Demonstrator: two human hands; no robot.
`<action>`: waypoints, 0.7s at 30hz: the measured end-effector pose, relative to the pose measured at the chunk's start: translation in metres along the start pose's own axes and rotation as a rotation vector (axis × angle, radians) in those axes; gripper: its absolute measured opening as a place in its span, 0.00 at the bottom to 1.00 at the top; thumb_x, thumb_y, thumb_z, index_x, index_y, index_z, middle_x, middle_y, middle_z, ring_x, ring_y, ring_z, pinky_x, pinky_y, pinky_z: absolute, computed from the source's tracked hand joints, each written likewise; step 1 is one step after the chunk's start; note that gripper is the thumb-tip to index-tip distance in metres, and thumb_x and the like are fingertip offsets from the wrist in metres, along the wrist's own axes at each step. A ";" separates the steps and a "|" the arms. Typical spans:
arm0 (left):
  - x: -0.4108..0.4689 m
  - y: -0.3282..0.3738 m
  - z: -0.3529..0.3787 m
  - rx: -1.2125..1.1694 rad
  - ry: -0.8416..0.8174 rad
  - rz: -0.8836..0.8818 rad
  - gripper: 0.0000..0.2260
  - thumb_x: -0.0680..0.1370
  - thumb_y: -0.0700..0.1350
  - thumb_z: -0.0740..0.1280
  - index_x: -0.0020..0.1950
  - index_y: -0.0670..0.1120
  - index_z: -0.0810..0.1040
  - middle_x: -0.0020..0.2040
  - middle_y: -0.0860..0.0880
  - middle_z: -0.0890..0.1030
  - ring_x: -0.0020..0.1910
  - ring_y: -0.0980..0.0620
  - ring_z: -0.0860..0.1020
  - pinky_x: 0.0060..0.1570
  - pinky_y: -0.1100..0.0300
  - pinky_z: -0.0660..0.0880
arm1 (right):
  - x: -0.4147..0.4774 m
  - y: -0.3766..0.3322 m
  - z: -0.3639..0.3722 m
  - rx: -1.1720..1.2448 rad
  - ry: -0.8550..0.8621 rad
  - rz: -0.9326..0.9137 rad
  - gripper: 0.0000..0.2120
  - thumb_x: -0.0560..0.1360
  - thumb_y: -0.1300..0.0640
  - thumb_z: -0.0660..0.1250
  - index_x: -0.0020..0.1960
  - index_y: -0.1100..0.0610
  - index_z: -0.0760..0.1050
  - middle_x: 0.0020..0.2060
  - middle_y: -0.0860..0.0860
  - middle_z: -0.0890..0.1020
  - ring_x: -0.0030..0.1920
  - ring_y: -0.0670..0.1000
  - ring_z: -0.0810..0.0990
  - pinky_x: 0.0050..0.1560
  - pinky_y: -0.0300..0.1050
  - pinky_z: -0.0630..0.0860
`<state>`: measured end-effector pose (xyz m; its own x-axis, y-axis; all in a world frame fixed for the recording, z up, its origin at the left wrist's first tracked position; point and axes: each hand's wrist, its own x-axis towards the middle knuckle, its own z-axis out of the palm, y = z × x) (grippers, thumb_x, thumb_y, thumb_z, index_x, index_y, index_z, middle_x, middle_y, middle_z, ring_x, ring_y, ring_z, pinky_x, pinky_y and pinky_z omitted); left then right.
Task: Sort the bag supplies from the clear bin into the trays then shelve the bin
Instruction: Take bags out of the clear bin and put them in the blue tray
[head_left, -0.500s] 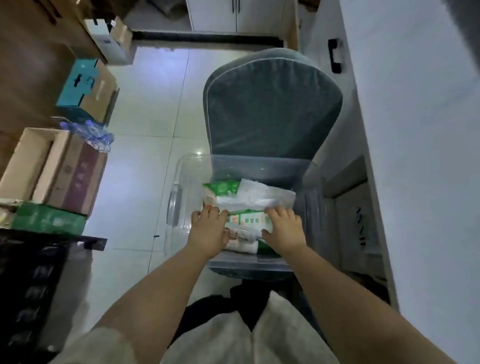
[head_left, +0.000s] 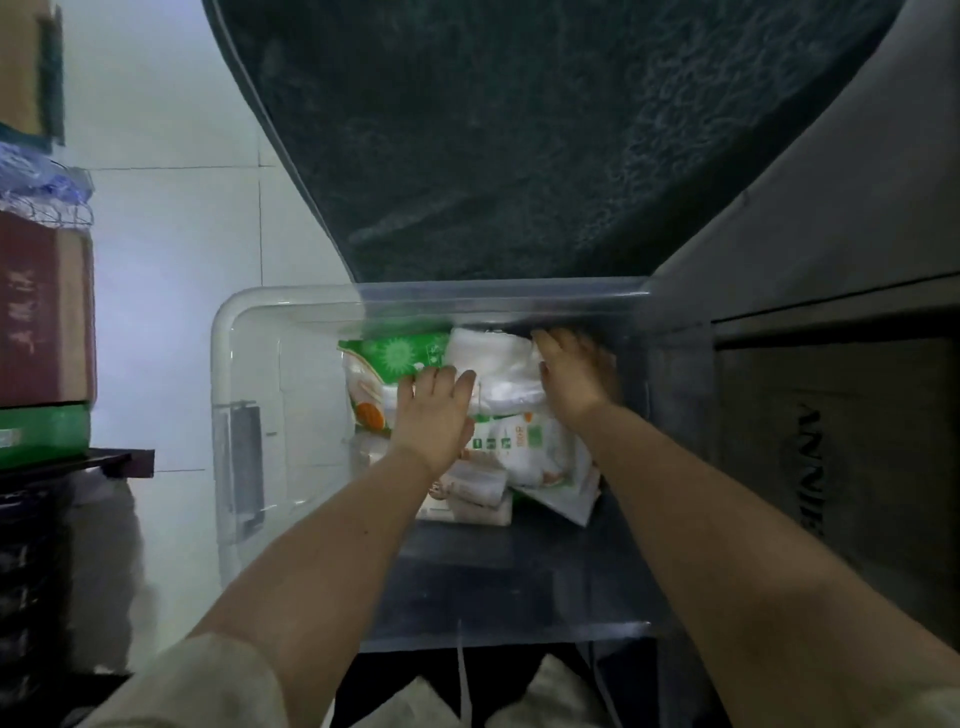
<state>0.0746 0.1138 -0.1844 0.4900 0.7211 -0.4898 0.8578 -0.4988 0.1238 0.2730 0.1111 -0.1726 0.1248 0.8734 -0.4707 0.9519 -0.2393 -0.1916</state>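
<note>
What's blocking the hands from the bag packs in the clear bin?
Nothing visible. The bin is open-topped, with no lid in view. The left hand and right hand both rest directly on the white pack atop the pile.

Dim room; pale tiled floor (head_left: 171, 249). Dark green upholstered chair (head_left: 519, 135) ahead, stacked cardboard boxes (head_left: 47, 312) left.

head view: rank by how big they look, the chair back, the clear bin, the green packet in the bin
1. chair back, though it is cut off by the frame
2. clear bin
3. green packet, partly covered by the left hand
</note>
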 end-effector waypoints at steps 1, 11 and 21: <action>0.004 0.002 0.006 -0.020 0.004 0.001 0.25 0.77 0.51 0.62 0.73 0.47 0.62 0.68 0.45 0.68 0.67 0.43 0.64 0.66 0.44 0.58 | 0.006 0.002 0.005 -0.008 -0.010 -0.003 0.22 0.77 0.58 0.62 0.70 0.50 0.64 0.67 0.53 0.70 0.66 0.57 0.68 0.64 0.52 0.65; 0.014 0.008 0.024 -0.011 0.030 -0.015 0.19 0.76 0.54 0.67 0.64 0.47 0.74 0.57 0.44 0.76 0.55 0.41 0.72 0.57 0.46 0.66 | 0.016 0.009 0.023 0.066 0.031 -0.010 0.11 0.75 0.59 0.63 0.57 0.54 0.73 0.57 0.56 0.76 0.58 0.58 0.72 0.59 0.52 0.67; -0.062 0.020 -0.074 0.074 0.216 0.200 0.15 0.64 0.47 0.78 0.48 0.47 0.82 0.43 0.47 0.80 0.41 0.44 0.78 0.41 0.52 0.75 | -0.073 -0.027 -0.047 0.195 0.096 -0.049 0.13 0.72 0.63 0.66 0.56 0.55 0.79 0.52 0.56 0.79 0.55 0.60 0.73 0.51 0.50 0.67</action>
<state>0.0730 0.0947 -0.0878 0.6764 0.6866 -0.2664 0.7313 -0.6691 0.1324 0.2510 0.0740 -0.0926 0.1150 0.9202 -0.3742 0.8864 -0.2651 -0.3794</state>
